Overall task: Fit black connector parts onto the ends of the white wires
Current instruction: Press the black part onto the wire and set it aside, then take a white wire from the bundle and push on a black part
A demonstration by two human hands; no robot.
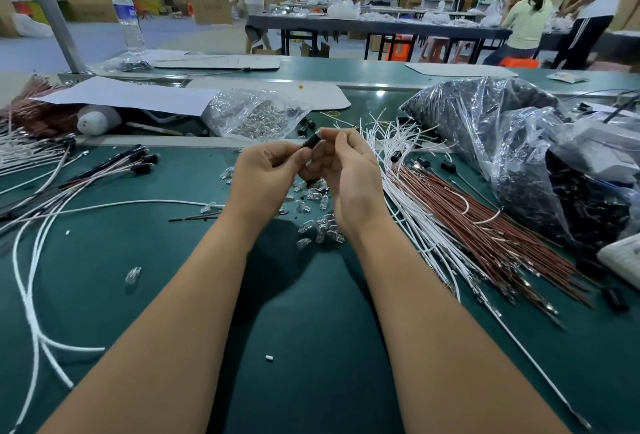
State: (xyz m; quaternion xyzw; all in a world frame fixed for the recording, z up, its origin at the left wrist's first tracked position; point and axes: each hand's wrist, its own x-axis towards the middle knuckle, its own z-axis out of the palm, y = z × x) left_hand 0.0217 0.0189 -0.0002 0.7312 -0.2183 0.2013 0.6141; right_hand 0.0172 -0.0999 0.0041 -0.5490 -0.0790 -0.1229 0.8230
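Where both hands meet above the middle of the green desk (138,260), a small black connector (313,139) is pinched at fingertip height, probably raised for a close look while fitting. The left hand (268,173) and right hand (348,173) both curl round it, palms facing, forearms reaching forward. White wires (398,142) fan out just right; clear bulbs (320,229) lie beneath.
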